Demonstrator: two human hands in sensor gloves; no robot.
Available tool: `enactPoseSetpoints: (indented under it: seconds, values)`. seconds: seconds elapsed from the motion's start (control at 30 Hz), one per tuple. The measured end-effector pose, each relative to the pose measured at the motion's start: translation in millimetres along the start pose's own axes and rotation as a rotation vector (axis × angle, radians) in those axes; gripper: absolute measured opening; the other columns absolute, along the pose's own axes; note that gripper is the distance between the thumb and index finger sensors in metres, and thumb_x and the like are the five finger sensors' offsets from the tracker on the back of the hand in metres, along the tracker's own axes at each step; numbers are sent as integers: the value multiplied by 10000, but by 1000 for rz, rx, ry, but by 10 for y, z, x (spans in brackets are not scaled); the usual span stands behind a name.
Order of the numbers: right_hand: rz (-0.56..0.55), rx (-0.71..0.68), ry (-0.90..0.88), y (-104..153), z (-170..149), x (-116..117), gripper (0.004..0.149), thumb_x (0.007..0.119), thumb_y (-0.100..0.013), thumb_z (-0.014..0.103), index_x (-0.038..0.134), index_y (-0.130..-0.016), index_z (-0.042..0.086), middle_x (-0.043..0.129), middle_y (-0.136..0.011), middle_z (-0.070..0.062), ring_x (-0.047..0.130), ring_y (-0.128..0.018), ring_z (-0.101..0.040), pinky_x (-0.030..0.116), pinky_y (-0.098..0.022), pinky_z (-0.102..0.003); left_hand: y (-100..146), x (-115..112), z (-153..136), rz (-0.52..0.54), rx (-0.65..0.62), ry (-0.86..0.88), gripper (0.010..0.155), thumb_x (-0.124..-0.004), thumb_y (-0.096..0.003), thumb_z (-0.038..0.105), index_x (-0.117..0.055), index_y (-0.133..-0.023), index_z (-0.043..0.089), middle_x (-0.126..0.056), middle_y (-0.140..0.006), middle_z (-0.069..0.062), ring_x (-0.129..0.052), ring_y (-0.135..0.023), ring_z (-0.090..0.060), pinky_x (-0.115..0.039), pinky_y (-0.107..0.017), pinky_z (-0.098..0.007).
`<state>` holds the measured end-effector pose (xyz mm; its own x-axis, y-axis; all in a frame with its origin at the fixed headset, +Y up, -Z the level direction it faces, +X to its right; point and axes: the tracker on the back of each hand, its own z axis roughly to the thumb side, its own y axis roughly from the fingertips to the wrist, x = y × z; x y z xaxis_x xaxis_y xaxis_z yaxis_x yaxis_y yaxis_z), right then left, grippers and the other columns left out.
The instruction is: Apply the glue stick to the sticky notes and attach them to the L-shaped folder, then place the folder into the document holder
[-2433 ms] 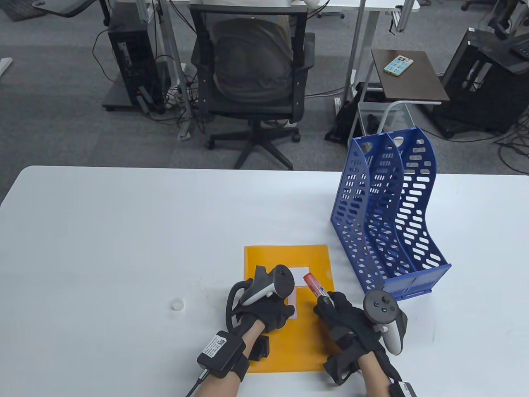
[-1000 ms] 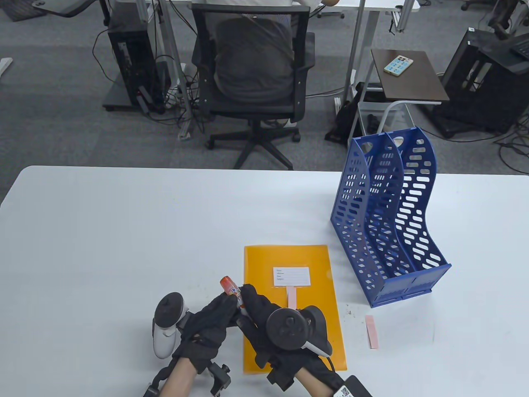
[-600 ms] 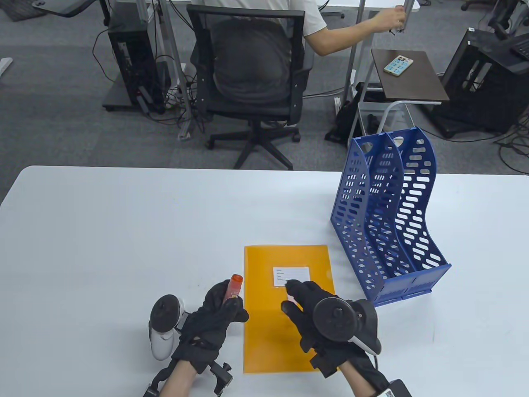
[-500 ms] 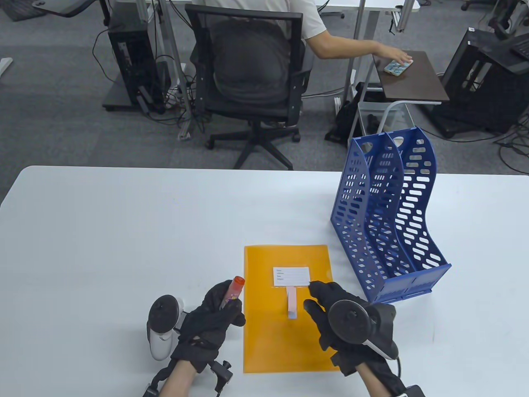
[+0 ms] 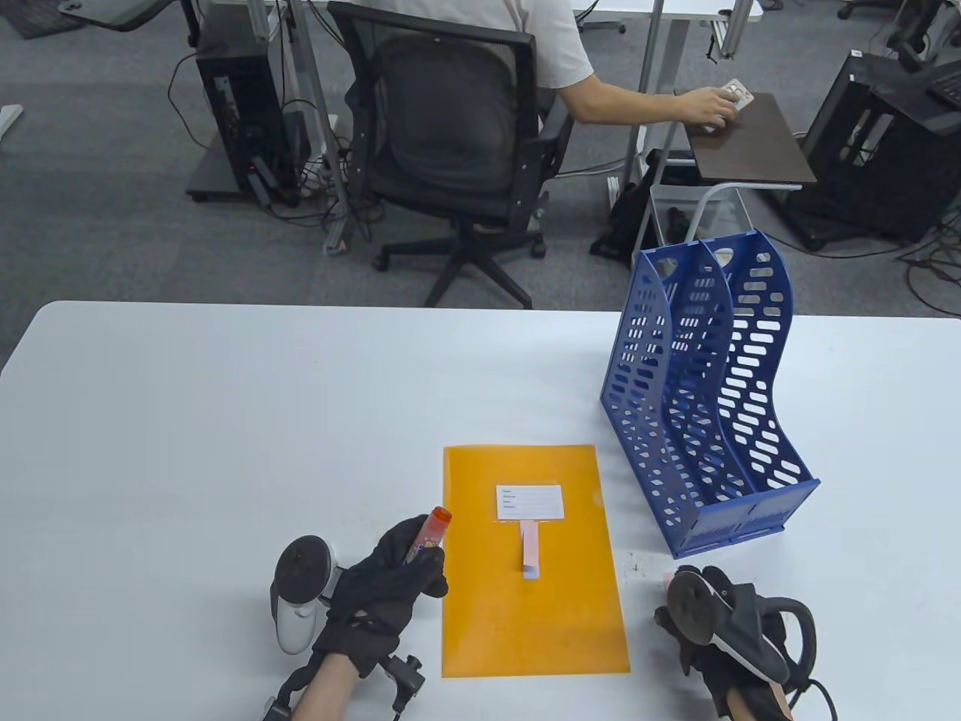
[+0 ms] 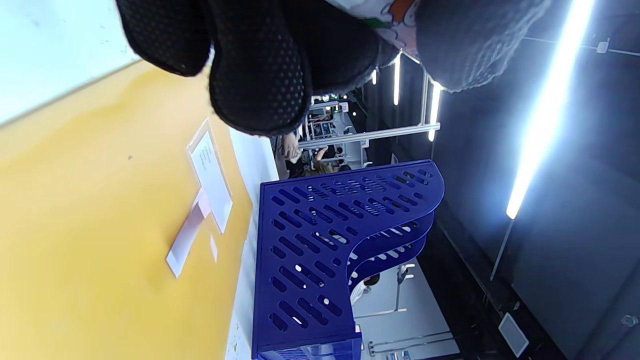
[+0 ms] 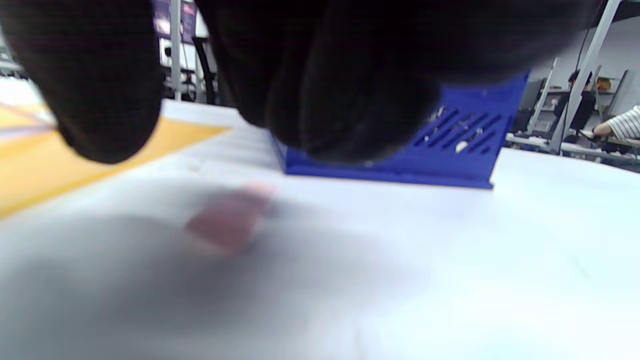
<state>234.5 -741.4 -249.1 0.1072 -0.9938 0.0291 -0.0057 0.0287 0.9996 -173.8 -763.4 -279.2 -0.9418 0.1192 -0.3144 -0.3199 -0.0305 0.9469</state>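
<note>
My left grip [image 5: 390,582] is curled round the capped glue stick [image 5: 429,532], just left of the orange L-shaped folder [image 5: 480,616] flat on the bench [image 5: 225,420]. One pink sticky note [image 5: 530,550] sits on the folder under its white label [image 5: 530,502]. My right grip [image 5: 702,627] is over a second pink note [image 7: 227,220]; can't tell if it pinches. Blue document holder [image 5: 706,405] stands just right of the folder.

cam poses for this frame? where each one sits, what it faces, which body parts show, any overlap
Table view: overhead, facing the table; left hand holds the glue stick, right hand beside the orange folder.
Left wrist view: turned sideways, looks across the folder; fingers on top.
Right wrist view: near the tabletop, blurred fingers.
All share the blue document holder.
</note>
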Motion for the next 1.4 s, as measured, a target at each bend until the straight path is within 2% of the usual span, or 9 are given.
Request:
enactPoseSetpoints:
  seconds: [0.1,0.27,0.6,0.9,1.07,1.4]
  values:
    - [50,7,71,-16,70,79,785,944,-349,591,754,-946,118,854,-841,-150,996,-400,-247,858,-237,-393,4,-5,4,-4,7,1,589,-783,-517,509,-615,-1027,265,-880,-780,-51,-965,-633,-276,-699,-635,-600]
    - [44,12,78,-37,147,93,778,984,-357,524,757,-943,65,871,-833,-190,1016,-406,-251,869,-244,-405,5,-5,7,-10,13,2,594,-781,-517,510,-612,-1029,261,-880,-781,-49,-964,-637,-276,-697,-637,-600]
    - [59,23,177,-58,256,110,674,990,-396,426,798,-905,30,922,-784,-211,1056,-403,-258,892,-248,-410,-5,-10,10,-29,16,14,597,-770,-522,511,-605,-1032,249,-877,-785,-50,-961,-643,-281,-693,-639,-603]
    - [67,39,189,-66,264,120,520,902,-466,327,823,-877,18,947,-747,-216,1076,-397,-270,903,-246,-416,-13,-10,8,-42,16,22,601,-762,-525,512,-597,-1037,242,-871,-791,-50,-958,-651,-281,-689,-642,-604]
    - [41,59,186,-74,234,98,466,840,-497,315,832,-868,32,957,-733,-202,1073,-394,-268,901,-252,-415,-15,-11,8,-44,16,23,602,-761,-526,512,-597,-1037,240,-871,-793,-52,-957,-652,-285,-687,-642,-606]
    - [20,110,173,-100,123,78,442,829,-503,354,849,-850,81,981,-661,-134,1049,-370,-245,890,-259,-410,-15,-11,8,-44,16,23,605,-759,-527,513,-595,-1038,234,-871,-793,-51,-957,-654,-285,-686,-643,-606]
